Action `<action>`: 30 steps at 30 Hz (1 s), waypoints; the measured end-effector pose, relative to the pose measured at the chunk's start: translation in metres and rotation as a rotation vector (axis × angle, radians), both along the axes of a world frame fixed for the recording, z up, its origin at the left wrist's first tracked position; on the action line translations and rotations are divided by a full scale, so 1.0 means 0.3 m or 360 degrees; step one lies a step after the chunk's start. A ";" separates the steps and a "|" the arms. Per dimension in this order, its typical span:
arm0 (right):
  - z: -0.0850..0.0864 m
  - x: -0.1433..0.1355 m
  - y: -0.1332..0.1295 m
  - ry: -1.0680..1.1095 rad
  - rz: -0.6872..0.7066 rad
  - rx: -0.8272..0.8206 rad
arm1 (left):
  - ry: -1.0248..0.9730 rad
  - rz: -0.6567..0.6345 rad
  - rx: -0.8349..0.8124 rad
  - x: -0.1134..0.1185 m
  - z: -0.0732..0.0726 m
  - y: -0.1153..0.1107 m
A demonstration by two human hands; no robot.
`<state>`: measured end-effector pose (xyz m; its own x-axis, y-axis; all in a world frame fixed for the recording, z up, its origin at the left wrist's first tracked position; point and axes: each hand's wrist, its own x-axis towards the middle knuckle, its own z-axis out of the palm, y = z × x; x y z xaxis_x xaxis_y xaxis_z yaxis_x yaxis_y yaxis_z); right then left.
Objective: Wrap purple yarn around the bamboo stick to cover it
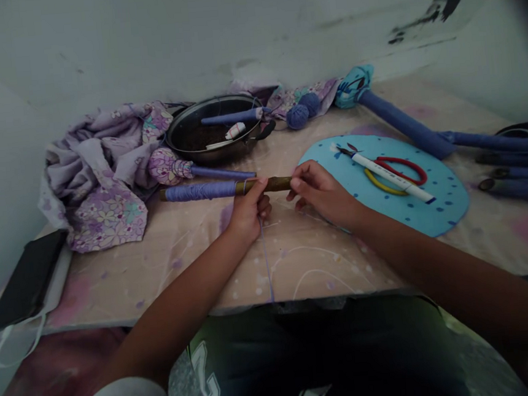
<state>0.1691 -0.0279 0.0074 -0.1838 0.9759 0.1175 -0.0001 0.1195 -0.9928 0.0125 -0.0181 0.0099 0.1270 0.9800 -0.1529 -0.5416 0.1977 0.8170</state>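
A brown stick [279, 184] lies level between my hands over the table, its left part wrapped in purple yarn [201, 192]. My left hand [249, 208] pinches the stick near the end of the wrapping, its thumb on top. From this hand a loose strand of yarn [266, 259] hangs down past the table's front edge. My right hand [316, 190] holds the stick's bare right end between thumb and fingers. Just behind the stick lies a thin purple-wrapped stick [222, 171] with a flowered cloth bundle [169, 165] on its left end.
A black pan [181, 153] stands at the back, with two yarn balls [298, 116] beside it. Flowered cloth [100, 181] is heaped left, near a dark phone-like case [26, 280]. A blue oval mat [445, 207] bears a white marker [394, 177]. Purple-wrapped sticks [405, 121] lie right.
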 end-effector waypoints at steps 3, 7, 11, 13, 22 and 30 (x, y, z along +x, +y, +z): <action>0.014 -0.002 0.004 0.0142 0.0032 -0.0368 | -0.0007 -0.0039 -0.0012 -0.001 0.003 0.001; 0.011 0.004 0.018 0.0098 0.0056 -0.0260 | 0.0012 -0.0053 -0.0009 -0.002 0.001 0.000; 0.008 0.013 0.023 -0.0094 -0.0186 0.0329 | -0.0003 -0.0141 0.0013 -0.001 0.000 -0.008; 0.016 0.014 0.018 -0.0046 -0.0204 0.0284 | -0.0015 -0.0190 0.0048 0.000 0.002 -0.012; 0.025 -0.001 0.000 -0.0059 -0.0057 0.0201 | -0.0018 -0.0232 -0.0048 -0.004 0.006 -0.003; 0.042 -0.011 -0.006 0.0112 0.0045 -0.0362 | -0.0059 -0.0256 -0.0078 -0.003 0.007 -0.005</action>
<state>0.1659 -0.0297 0.0199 -0.2103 0.9733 -0.0915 -0.0703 -0.1084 -0.9916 0.0118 -0.0196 0.0120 0.2880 0.9382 -0.1921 -0.5294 0.3231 0.7845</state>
